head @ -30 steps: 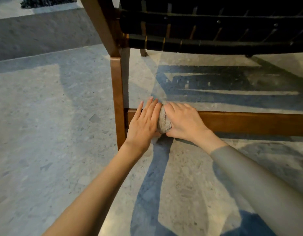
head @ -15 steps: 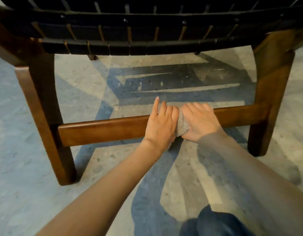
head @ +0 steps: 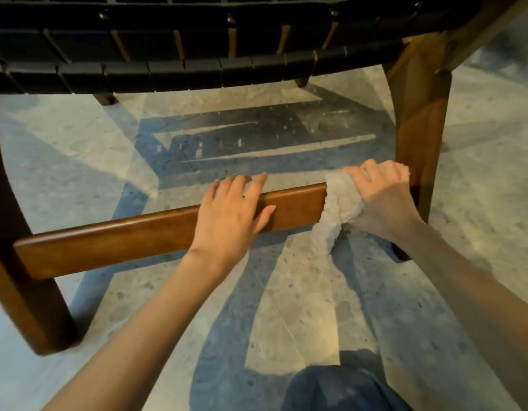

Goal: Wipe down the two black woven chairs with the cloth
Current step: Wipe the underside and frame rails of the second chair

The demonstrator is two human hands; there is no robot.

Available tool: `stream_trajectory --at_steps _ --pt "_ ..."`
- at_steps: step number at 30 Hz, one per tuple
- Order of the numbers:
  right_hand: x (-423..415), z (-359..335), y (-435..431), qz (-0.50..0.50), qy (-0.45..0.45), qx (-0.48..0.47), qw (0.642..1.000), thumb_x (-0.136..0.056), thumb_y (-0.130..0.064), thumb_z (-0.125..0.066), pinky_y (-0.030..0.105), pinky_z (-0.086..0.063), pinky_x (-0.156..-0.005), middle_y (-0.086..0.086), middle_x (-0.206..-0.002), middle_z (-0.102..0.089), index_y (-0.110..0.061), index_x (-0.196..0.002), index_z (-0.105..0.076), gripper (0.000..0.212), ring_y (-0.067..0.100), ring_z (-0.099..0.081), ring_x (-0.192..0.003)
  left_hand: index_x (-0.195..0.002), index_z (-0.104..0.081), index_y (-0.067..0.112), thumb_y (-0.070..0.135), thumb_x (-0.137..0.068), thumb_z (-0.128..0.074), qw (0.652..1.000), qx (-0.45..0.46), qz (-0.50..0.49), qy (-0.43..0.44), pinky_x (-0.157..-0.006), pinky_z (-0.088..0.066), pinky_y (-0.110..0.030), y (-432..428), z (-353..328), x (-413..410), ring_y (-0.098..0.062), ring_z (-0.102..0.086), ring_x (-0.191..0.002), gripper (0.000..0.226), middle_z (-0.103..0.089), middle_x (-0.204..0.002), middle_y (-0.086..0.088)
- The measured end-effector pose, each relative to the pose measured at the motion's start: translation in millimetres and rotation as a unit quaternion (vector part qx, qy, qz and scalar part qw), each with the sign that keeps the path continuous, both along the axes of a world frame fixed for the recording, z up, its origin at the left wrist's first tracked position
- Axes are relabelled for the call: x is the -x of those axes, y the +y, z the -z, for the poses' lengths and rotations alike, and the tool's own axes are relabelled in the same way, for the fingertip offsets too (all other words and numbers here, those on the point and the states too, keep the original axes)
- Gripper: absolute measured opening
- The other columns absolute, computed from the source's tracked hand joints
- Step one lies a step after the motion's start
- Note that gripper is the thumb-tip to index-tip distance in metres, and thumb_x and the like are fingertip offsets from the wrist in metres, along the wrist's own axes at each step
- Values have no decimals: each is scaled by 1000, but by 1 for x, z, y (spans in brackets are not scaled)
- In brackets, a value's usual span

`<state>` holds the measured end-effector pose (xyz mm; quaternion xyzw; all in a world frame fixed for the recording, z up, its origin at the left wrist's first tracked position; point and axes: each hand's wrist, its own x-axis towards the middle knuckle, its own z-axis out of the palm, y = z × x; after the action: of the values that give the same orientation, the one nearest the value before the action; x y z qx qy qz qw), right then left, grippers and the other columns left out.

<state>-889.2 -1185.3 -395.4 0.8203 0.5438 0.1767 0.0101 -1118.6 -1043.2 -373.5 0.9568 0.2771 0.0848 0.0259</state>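
1. Only one black woven chair [head: 167,48] is showing, and the top edge is cutting off its seat.
2. The right hand [head: 381,194] is gripping the pale cloth [head: 341,203], fingers curling over the top of the lower wooden rail [head: 108,241]. The fingertips are hiding behind the rail.
3. The cloth is wrapping the rail's right end, just beside the right front leg [head: 419,129], with a tail hanging below. Hand and cloth are covering the joint there.
4. The left hand [head: 230,215] is resting flat on the rail's middle, holding nothing, with fingers straight and slightly spread.
5. Counting: one rail, one cloth, two hands, and two front legs, the left front leg [head: 28,292] partly cropped. Two rear feet [head: 107,98] are peeking out under the seat.
6. One denim knee [head: 339,390] is showing above the speckled floor [head: 79,149], with the bottom edge cropping it.
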Motion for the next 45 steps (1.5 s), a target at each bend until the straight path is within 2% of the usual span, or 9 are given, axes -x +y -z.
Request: stream_trajectory --at_steps 6,10,14,18,29,35,38,41,45 --pt "87 -1 61 -83 42 53 994 -59 -45 -77 40 -39 -78 10 -104 -57 -16 -116 -52 68 32 -53 -91 -143 -41 20 42 -99 -33 998 33 -42 -31 -110 -28 -39 10 2 43 -25 -45 -126 49 -50 -136 -8" --pt "96 -2 67 -105 85 76 988 -62 -65 -72 39 -33 -88 4 -121 -52 -23 -132 -41 87 27 -47 -108 -140 -46 11 24 -99 -44 995 55 -26 -83 -118 -21 -42 7 8 57 -26 -46 -126 42 -52 -132 -11" --pt "84 -25 58 -117 243 125 955 -53 -82 -63 31 -22 -101 -7 -137 -43 -36 -145 -29 108 18 -35 -126 -118 -58 7 31 -98 -50 973 61 -71 -209 -85 -41 -32 -15 10 59 -22 -48 -98 33 -55 -108 -9" --pt "76 -44 60 -111 455 81 880 -82 -58 -59 32 -31 -112 -9 -141 -49 -39 -138 -45 61 9 -42 -131 -97 -61 8 47 -81 -68 973 38 -114 -199 -71 -38 -35 -31 21 55 -27 -46 -84 42 -53 -94 -10" --pt "109 -48 62 -107 233 -31 966 -95 -25 -57 25 -37 -80 -7 -99 -55 -19 -101 -63 11 14 -52 -101 -96 -54 11 7 -90 -58 947 167 -111 -250 -74 -43 -43 -36 9 55 -23 -51 -83 8 -57 -91 -4" --pt "169 -38 67 -45 316 -244 916 -94 -21 -58 18 -40 -65 -9 -91 -48 -17 -98 -58 5 4 -47 -72 -109 -58 21 27 -98 -49 962 35 -144 -230 -87 -29 -38 22 -29 91 -25 -51 -99 16 -63 -103 -1" --pt "195 -32 87 -64 318 -220 920 -92 -16 -59 23 -45 -82 -4 -109 -51 -21 -111 -55 20 8 -50 -94 -122 -55 19 19 -93 -55 963 -57 -202 -168 -100 -24 -40 46 -34 106 -30 -44 -116 29 -56 -122 -8" --pt "201 -25 97 -135 252 -108 952 -93 -23 -56 31 -29 -106 -3 -135 -46 -26 -131 -49 39 16 -40 -124 -125 -54 15 9 -83 -61 966 -124 -191 -124 -90 -31 -38 45 -22 124 -32 -41 -113 43 -50 -126 -14" --pt "198 -16 103 -202 205 30 957 -95 -48 -43 33 -13 -116 -6 -145 -40 -29 -148 -27 59 15 -35 -134 -139 -47 12 51 -94 -43 992 -57 -101 -46 -99 -37 -38 36 8 148 -29 -49 -120 60 -51 -134 -11"
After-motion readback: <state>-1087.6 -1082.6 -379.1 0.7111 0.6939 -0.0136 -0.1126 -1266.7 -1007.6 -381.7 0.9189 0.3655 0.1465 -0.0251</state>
